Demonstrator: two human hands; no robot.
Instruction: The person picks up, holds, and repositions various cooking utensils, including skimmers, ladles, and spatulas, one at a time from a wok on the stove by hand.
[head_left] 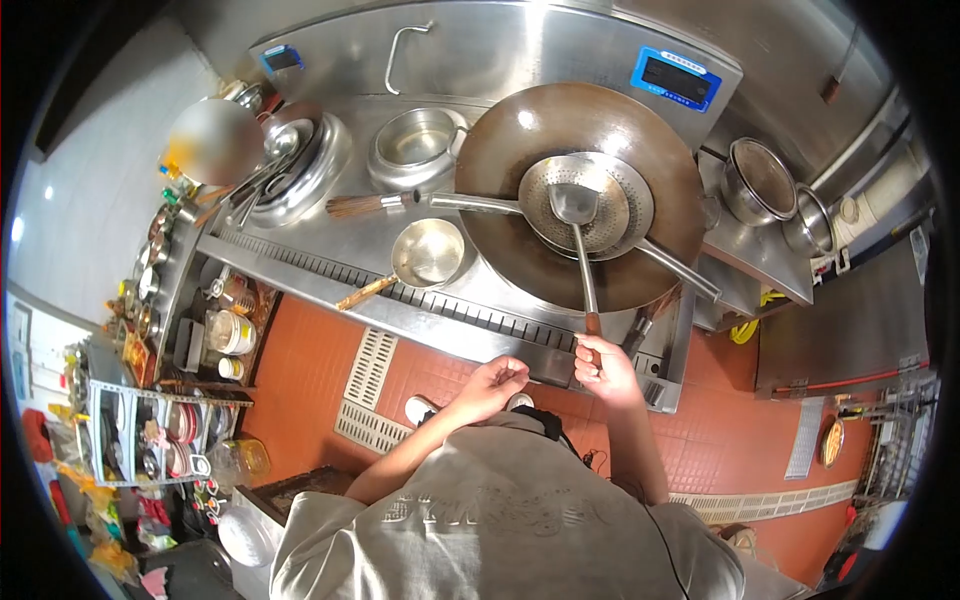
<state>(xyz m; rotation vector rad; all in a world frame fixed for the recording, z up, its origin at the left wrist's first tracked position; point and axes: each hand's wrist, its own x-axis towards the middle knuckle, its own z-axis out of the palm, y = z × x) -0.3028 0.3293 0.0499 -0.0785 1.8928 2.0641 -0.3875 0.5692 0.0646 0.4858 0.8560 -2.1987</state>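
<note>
My left hand (499,387) hovers in front of the stove's front edge, its fingers curled in and pressed together. Beside it on the right, my right hand (607,368) is closed like a fist; what lies inside either hand, if anything, is hidden. Just above my right fist ends the wooden grip of a wok ladle (575,205); I cannot tell whether they touch. The ladle's head rests in a perforated strainer (628,195) inside a large wok (500,130). Another long metal handle (478,203) points left from the strainers.
A small saucepan (428,253) and a brush (370,204) lie on the steel stove top (340,225). Behind stands a round pot (415,137). Stacked pans (300,165) are at the left, and metal strainers (762,182) at the right. Red tiles (310,350) cover the floor.
</note>
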